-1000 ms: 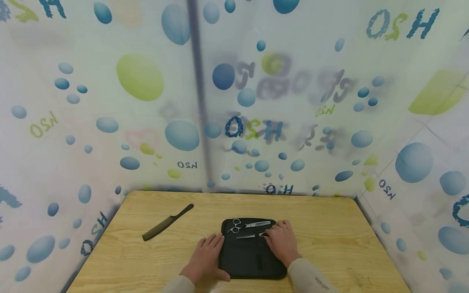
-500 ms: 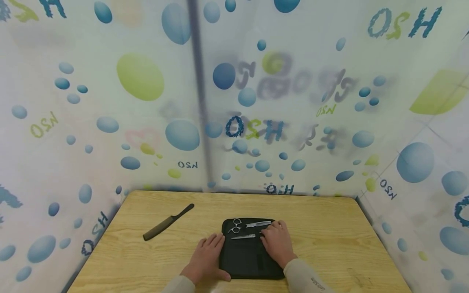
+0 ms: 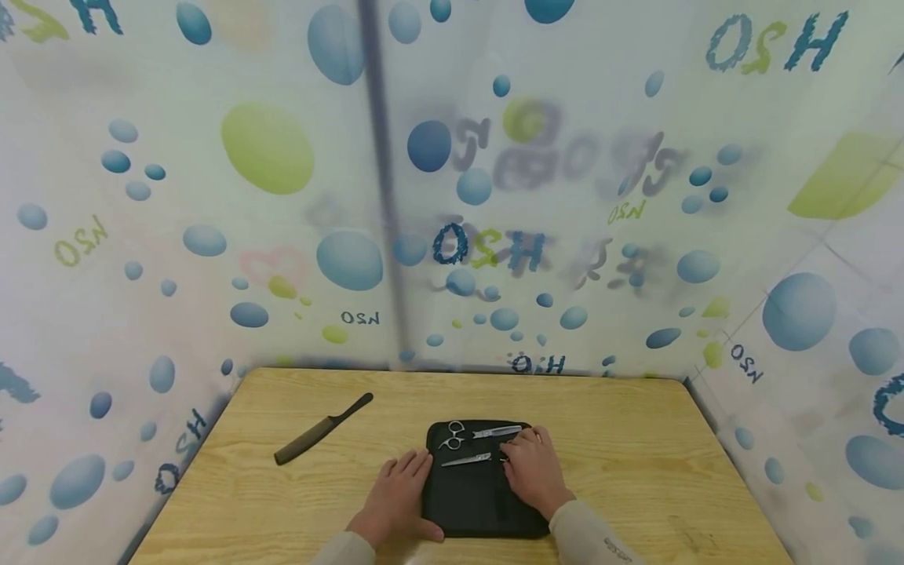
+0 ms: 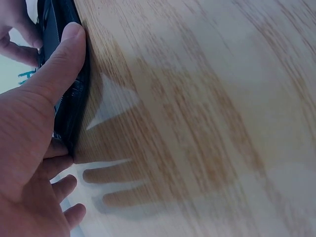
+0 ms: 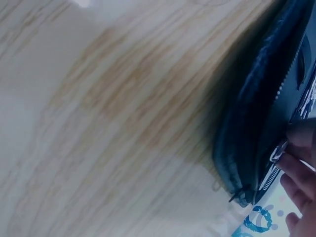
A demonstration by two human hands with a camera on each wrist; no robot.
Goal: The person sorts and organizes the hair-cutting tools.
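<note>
A black zippered case (image 3: 459,502) lies on the table. My left hand (image 3: 397,490) rests along its left edge, fingers extended; in the left wrist view its thumb (image 4: 61,61) presses the case's edge. My right hand (image 3: 534,469) is over the case's right side, gripping the handle end of silver hairdressing scissors (image 3: 466,460) whose blades point left. The fingers hide the handle in the head view; part of its metal (image 5: 278,151) shows in the right wrist view. Above lie other silver scissors (image 3: 497,432), finger rings to the left and blades to the right.
A dark comb (image 3: 307,440) with a long handle lies on the wooden table (image 3: 607,424), left of the case. Behind the table's far edge hangs a pale curtain-like wall (image 3: 282,220) with blue and green spots.
My right hand has shifted a little left over the case, carrying the scissors with it. Their blades now lie farther left and slightly lower. The left hand stays in place.
</note>
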